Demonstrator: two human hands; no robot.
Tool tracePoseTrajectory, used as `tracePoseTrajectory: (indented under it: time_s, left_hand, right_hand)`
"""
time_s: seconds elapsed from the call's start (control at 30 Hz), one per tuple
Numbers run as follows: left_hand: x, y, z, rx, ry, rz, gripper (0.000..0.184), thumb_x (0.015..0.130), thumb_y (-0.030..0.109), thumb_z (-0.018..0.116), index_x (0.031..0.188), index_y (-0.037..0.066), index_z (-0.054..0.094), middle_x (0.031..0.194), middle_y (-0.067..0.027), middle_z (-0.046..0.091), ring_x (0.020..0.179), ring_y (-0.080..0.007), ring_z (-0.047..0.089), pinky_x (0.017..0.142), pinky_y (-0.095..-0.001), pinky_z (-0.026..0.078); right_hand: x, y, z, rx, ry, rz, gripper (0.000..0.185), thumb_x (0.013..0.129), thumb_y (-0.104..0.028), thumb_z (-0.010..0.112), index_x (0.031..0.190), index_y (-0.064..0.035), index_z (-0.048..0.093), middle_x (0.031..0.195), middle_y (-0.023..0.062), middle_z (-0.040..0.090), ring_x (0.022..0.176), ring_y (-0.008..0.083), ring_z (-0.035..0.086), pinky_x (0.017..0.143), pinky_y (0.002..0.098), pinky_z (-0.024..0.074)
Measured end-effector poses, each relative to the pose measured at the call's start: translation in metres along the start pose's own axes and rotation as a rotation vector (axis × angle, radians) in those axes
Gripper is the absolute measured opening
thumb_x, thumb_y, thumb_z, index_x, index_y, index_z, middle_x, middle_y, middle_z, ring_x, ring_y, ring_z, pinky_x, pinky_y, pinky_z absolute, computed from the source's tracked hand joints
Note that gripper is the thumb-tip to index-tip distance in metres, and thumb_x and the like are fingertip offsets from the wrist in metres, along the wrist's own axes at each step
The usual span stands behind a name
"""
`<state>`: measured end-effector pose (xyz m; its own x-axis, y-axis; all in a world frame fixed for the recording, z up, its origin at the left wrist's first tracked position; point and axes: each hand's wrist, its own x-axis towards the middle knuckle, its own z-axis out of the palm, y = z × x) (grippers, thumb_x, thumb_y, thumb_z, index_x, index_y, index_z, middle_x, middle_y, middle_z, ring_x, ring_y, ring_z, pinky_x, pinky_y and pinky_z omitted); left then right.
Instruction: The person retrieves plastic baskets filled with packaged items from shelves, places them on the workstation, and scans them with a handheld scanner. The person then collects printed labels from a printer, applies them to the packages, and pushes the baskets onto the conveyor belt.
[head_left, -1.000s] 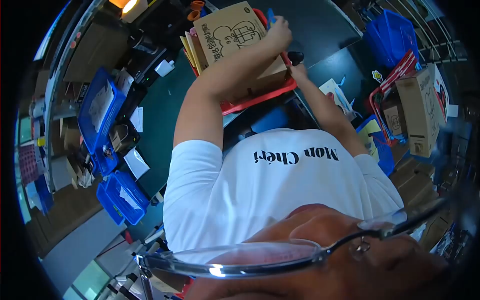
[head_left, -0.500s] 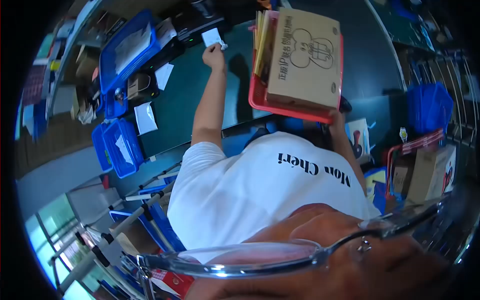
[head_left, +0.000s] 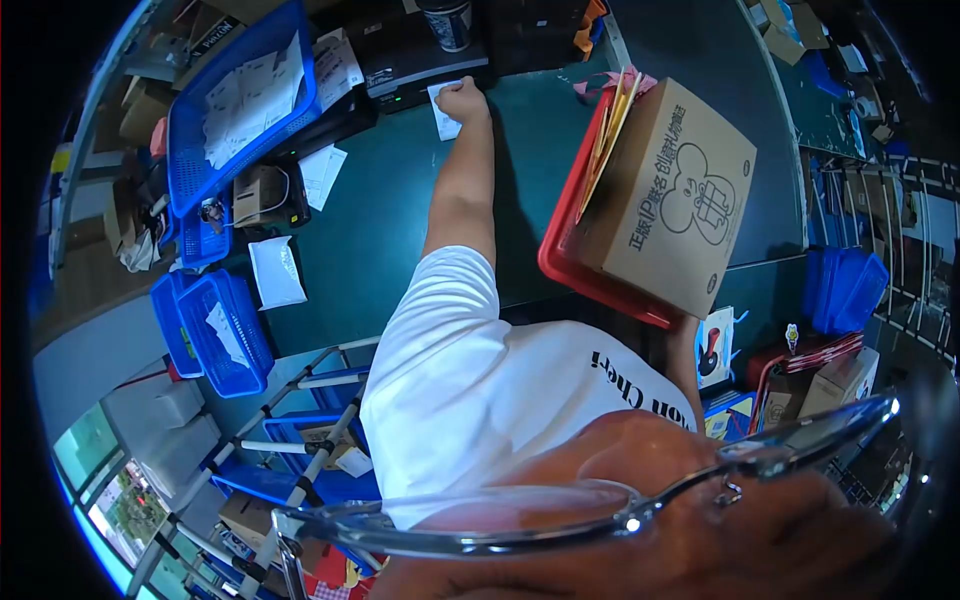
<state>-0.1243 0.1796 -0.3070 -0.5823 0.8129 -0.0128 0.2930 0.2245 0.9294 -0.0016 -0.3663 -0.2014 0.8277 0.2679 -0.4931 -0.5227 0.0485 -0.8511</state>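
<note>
At twelve o'clock in the view, the left hand (head_left: 465, 103), one of the person's two hands, has its fingers curled closed over a white slip (head_left: 443, 127) at the front of a black machine (head_left: 425, 75). A dark cup (head_left: 448, 25) stands on that machine. The left arm stretches straight across the dark green desk (head_left: 375, 235).

At two o'clock is a red tray (head_left: 562, 262), turned at a slant. In it sits a carton (head_left: 690, 200) printed with black lettering and a line drawing, with yellow folders (head_left: 607, 140) upright along its left side. The right hand (head_left: 684, 328) is at the tray's near end, toward four o'clock, mostly hidden beneath the rim; how far open it is, or how it grips, I cannot tell.

At nine o'clock a white packet (head_left: 277, 273) lies on the desk, just beside two blue bins (head_left: 228, 335). A larger blue basket (head_left: 185, 165) at ten o'clock holds printed papers (head_left: 245, 110). More blue baskets (head_left: 845, 290) stand at three o'clock.
</note>
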Motion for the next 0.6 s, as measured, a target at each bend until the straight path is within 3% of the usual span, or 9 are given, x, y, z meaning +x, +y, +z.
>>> tracePoseTrajectory:
  time_s: [0.13, 0.2, 0.27, 0.33, 0.43, 0.47, 0.5, 0.57, 0.6]
  left_hand:
    - [0.010, -0.019, -0.012, -0.089, -0.092, 0.027, 0.020, 0.074, 0.011, 0.075, 0.079, -0.004, 0.062, 0.090, -0.0197, 0.066, 0.069, -0.0289, 0.065, 0.069, -0.0396, 0.052]
    - [0.001, -0.005, -0.049, -0.553, -0.182, -0.183, 0.011, 0.075, 0.004, 0.069, 0.080, -0.003, 0.062, 0.103, -0.0183, 0.065, 0.093, -0.0316, 0.063, 0.082, -0.0411, 0.050]
    - [-0.048, 0.070, -0.123, -0.737, -0.169, 0.274, 0.006, 0.075, -0.003, 0.064, 0.081, -0.002, 0.061, 0.111, -0.0206, 0.064, 0.107, -0.0325, 0.061, 0.089, -0.0391, 0.048]
    - [-0.111, 0.123, -0.169, -0.558, -0.520, 0.705, 0.015, 0.079, 0.006, 0.068, 0.087, -0.004, 0.060, 0.123, -0.0240, 0.059, 0.123, -0.0315, 0.052, 0.101, -0.0394, 0.042]
    - [-0.189, 0.168, -0.183, -0.151, -1.670, 1.494, 0.037, 0.080, 0.021, 0.068, 0.106, -0.004, 0.056, 0.135, -0.0243, 0.049, 0.129, -0.0375, 0.044, 0.108, -0.0419, 0.035]
    - [-0.211, 0.170, -0.177, -0.045, -2.029, 1.669, 0.048, 0.080, 0.026, 0.069, 0.116, -0.003, 0.054, 0.137, -0.0242, 0.047, 0.129, -0.0389, 0.043, 0.109, -0.0420, 0.034]
    - [-0.223, 0.170, -0.171, -0.057, -2.040, 1.689, 0.048, 0.080, 0.026, 0.069, 0.116, -0.003, 0.054, 0.137, -0.0242, 0.047, 0.129, -0.0389, 0.043, 0.109, -0.0420, 0.034]
    - [-0.243, 0.173, -0.158, 0.048, -2.147, 1.407, 0.070, 0.078, 0.028, 0.073, 0.135, 0.001, 0.041, 0.140, -0.0256, 0.043, 0.130, -0.0390, 0.041, 0.108, -0.0385, 0.035]
    - [-0.247, 0.211, -0.162, 0.302, -1.983, 1.453, 0.083, 0.083, 0.045, 0.067, 0.143, 0.000, 0.031, 0.143, -0.0255, 0.038, 0.133, -0.0394, 0.036, 0.112, -0.0417, 0.029]
  right_hand:
    - [0.038, 0.032, -0.056, -0.210, 0.020, 0.072, 0.046, 0.094, -0.032, 0.055, 0.133, -0.0102, 0.048, 0.115, 0.0042, 0.061, 0.097, 0.0150, 0.062, 0.078, 0.0290, 0.0521]
    - [0.032, 0.031, -0.050, -0.198, 0.027, 0.051, 0.044, 0.094, -0.037, 0.053, 0.130, -0.0119, 0.050, 0.112, 0.0023, 0.062, 0.097, 0.0156, 0.062, 0.082, 0.0315, 0.0523]
    - [0.001, 0.001, 0.004, -0.047, 0.036, -0.040, 0.043, 0.092, -0.026, 0.057, 0.131, -0.0102, 0.049, 0.106, 0.0022, 0.065, 0.088, 0.0101, 0.061, 0.072, 0.0239, 0.0497]
    - [0.007, 0.004, -0.010, -0.171, 0.047, 0.049, 0.050, 0.091, -0.040, 0.058, 0.131, -0.0122, 0.049, 0.110, 0.0027, 0.063, 0.097, 0.0163, 0.062, 0.086, 0.0353, 0.0513]
    - [0.022, 0.022, -0.048, -0.136, 0.063, 0.085, 0.052, 0.089, -0.044, 0.060, 0.129, -0.0109, 0.051, 0.108, 0.0051, 0.064, 0.098, 0.0195, 0.062, 0.086, 0.0370, 0.0513]
    - [0.001, 0.002, -0.022, -0.076, 0.042, 0.212, 0.043, 0.085, -0.031, 0.061, 0.120, -0.0083, 0.056, 0.103, 0.0054, 0.065, 0.094, 0.0196, 0.062, 0.084, 0.0353, 0.0503]
    - [-0.008, -0.012, -0.011, -0.014, 0.012, 0.334, 0.035, 0.080, -0.019, 0.063, 0.112, -0.0057, 0.062, 0.097, 0.0057, 0.066, 0.090, 0.0197, 0.063, 0.082, 0.0337, 0.0494]
    - [0.012, 0.011, -0.043, -0.004, -0.023, 0.340, 0.030, 0.075, -0.014, 0.062, 0.103, -0.0053, 0.062, 0.092, 0.0060, 0.065, 0.088, 0.0215, 0.062, 0.081, 0.0347, 0.0488]
    - [0.019, 0.029, -0.058, -0.008, -0.067, 0.363, 0.026, 0.069, -0.009, 0.060, 0.095, -0.0048, 0.063, 0.087, 0.0063, 0.064, 0.085, 0.0232, 0.062, 0.081, 0.0357, 0.0482]
